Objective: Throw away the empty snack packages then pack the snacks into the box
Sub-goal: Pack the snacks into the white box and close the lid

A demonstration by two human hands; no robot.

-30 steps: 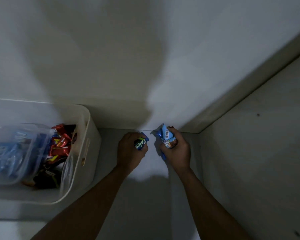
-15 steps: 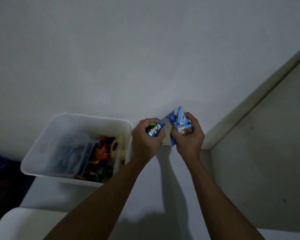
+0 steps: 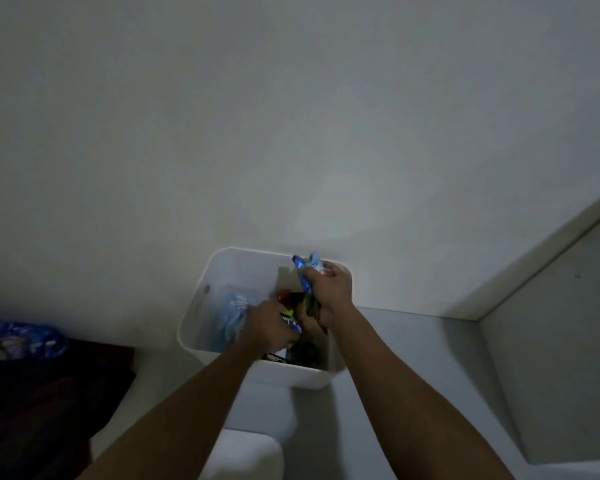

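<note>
A white plastic box (image 3: pixel 201 306) stands on the pale floor against the wall, with red, dark and light-blue snack packs inside. Both my hands are over its opening. My left hand (image 3: pixel 269 329) grips a small blue and green snack pack (image 3: pixel 289 320) low inside the box. My right hand (image 3: pixel 329 289) grips a crumpled blue snack packet (image 3: pixel 305 270) near the box's far right rim. The light is dim and the packs under my hands are partly hidden.
A dark cloth (image 3: pixel 49 393) lies at the left with a blue patterned bag (image 3: pixel 21 339) on it. A white rounded object (image 3: pixel 246 455) sits near the bottom edge. A grey wall panel (image 3: pixel 561 323) closes the right side.
Both hands moved left from the floor corner to above the box, each still holding its packet. The left hand has dropped down into the box.
</note>
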